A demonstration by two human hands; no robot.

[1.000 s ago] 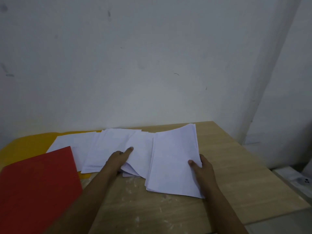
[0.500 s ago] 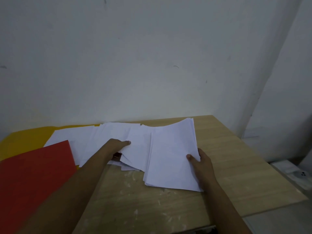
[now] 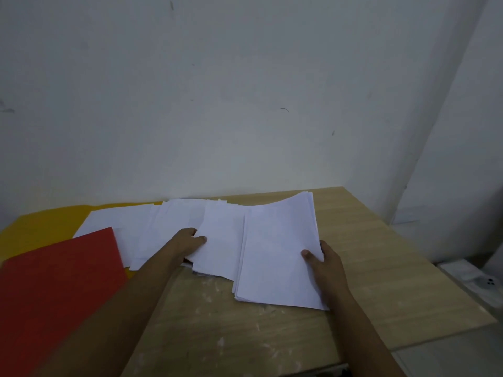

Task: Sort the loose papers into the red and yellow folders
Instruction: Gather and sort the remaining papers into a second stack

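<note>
The sorting looks barely begun: no sheet is seen inside either folder, and all the white paper lies spread in overlapping piles across the middle of the surface (image 3: 381, 268). The red folder (image 3: 60, 278) lies closed and flat at the near left, its corner overlapping the edge of the leftmost sheets, and the yellow folder (image 3: 40, 227) lies under it and under the left piles, showing only as a band along the wall side and a sliver at the red folder's right edge. The right hand (image 3: 325, 263) grips the right edge of the thickest stack (image 3: 277, 248), thumb laid on top and fingers curled beneath, so that the stack's far end bows upward. The left hand (image 3: 190, 242) pinches the left edge of a thinner sheaf of sheets (image 3: 221, 240) just beside that stack, thumb on top and the other fingers hidden under the paper. Left of it more loose papers (image 3: 163, 227) fan out toward the folders. What remains, by this judgement, is nearly everything: gathering, opening the folders, dividing the sheets. The paper is thin, limp and blank as far as can be told; the folders look like smooth, stiff card; the surface is pale wood-grain board smeared with whitish marks near the front.
</note>
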